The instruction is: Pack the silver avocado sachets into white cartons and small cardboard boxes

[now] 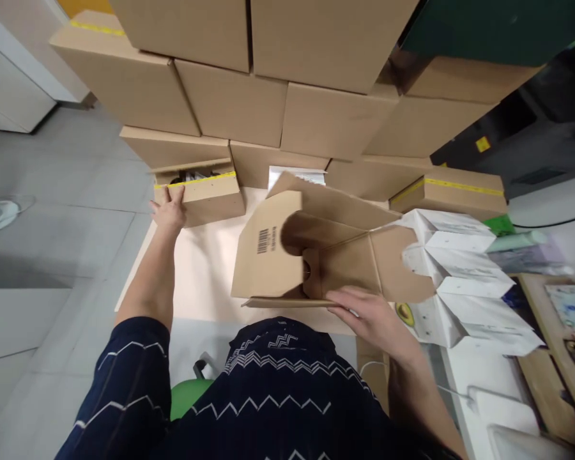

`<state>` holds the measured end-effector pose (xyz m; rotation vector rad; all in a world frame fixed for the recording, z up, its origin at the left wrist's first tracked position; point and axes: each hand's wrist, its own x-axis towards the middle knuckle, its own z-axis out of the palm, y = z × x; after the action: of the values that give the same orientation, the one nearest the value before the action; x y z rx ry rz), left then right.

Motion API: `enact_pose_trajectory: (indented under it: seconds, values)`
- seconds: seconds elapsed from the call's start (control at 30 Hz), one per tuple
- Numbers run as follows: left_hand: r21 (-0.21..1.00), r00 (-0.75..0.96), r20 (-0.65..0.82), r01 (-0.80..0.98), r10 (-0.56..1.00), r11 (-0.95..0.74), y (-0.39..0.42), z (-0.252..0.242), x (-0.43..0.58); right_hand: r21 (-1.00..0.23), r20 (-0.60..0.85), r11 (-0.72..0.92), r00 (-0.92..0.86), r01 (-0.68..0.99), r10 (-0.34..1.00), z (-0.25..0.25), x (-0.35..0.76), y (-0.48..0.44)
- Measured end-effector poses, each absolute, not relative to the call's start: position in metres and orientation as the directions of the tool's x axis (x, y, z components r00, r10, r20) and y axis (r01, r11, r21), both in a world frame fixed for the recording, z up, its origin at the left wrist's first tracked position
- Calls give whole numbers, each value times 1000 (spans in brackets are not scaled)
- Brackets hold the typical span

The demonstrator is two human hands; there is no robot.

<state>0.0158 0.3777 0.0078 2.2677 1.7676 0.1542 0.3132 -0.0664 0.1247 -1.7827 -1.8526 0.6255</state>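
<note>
An open, unlidded cardboard box (268, 275) with a printed barcode and flaps folded outward stands on the pale tabletop close to my body. My right hand (367, 316) grips its near edge, thumb on the outside and fingers over the rim. At the left, my left hand (169, 209) reaches to a smaller cardboard box (213, 201) with yellow tape along its top edge. Its fingers are spread and rest against the taped front edge. Dark items show through that box's partly opened top, too small to name.
Stacked closed cartons (234, 102) form a wall behind the table. Several white folded paper bags (479, 281) lie at the right. Behind them is another yellow-taped carton (460, 191). White printed paper (297, 174) sits behind the open box. A green stool (189, 397) is below the table.
</note>
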Motion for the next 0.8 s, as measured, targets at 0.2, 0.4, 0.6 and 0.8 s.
enact_pose_trajectory:
  seconds: [0.2,0.4,0.6,0.8]
  values:
    - [671,157,-12,733,987,-108,319,34,20,-463,9,257,-285,849,958,114,284,-27]
    - [997,315,-45,78,948,22,158,87,-58,-358,-57,360,-405,861,912,95,246,25]
    - [879,18,-125,466,992,102,71,57,-73,-301,-63,487,-526,820,848,52,197,76]
    - [900,-284,-189,333,940,282,83,-8,-82,-434,302,465,-361,772,882,11,205,66]
